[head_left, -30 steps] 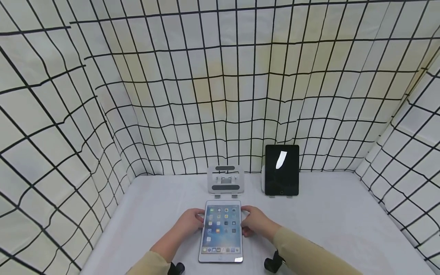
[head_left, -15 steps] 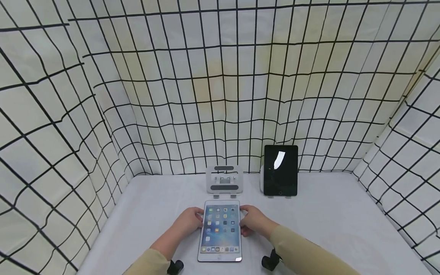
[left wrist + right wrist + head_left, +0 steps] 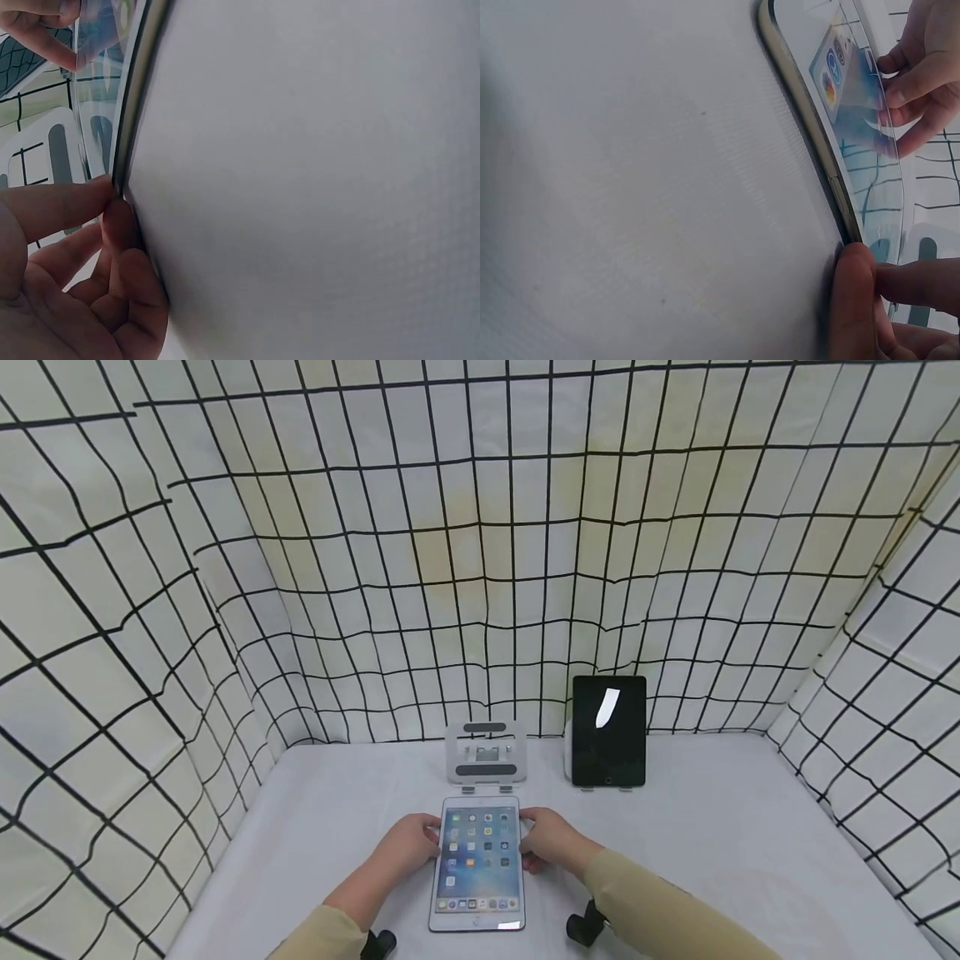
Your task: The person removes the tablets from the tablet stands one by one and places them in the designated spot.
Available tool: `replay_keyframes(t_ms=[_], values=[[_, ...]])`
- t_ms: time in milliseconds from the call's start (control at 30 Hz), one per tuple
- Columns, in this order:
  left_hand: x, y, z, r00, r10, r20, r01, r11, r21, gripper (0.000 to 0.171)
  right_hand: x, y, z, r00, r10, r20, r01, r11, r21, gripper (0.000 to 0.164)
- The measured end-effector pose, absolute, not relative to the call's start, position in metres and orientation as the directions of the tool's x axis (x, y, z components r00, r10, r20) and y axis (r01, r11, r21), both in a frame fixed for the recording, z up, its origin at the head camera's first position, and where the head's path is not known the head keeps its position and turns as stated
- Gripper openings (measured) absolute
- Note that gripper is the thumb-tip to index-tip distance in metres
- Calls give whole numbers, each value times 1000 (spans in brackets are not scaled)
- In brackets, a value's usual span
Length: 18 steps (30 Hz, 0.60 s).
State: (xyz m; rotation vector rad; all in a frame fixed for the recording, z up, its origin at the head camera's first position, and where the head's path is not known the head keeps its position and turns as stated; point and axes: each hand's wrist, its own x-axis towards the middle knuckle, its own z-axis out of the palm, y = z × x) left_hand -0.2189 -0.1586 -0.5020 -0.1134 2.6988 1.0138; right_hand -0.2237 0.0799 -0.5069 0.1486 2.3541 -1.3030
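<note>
A white-framed tablet (image 3: 480,864) lies face up near the front of the white table, its screen lit with rows of app icons. My left hand (image 3: 408,843) holds its left side, fingers curled at the edge. On the opposite side my right hand (image 3: 553,841) grips the edge at about the same height. In the left wrist view, the thumb and a finger of the left hand (image 3: 82,277) meet at the tablet's rim (image 3: 135,97). The right wrist view shows the right hand (image 3: 862,307) with fingertips at the tablet's side (image 3: 810,112).
Just beyond the tablet stands a white tablet stand (image 3: 486,752) with grey pads. A black tablet (image 3: 609,731) leans upright on another stand to its right. White walls with a black grid (image 3: 480,552) enclose the white table (image 3: 720,860) at the back and sides.
The head view has swung slightly, so everything sits a little further left in it. Both hands stay at the tablet's sides, and the tablet keeps its place before the stand.
</note>
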Motion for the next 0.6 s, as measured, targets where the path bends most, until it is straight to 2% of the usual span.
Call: replay_keyframes(t_ms=[600], values=[[-224,-164,-511,-962,39,-271,-159,726,669,45,-229,79,-510,-901,-127,-414,267,588,-764,65]])
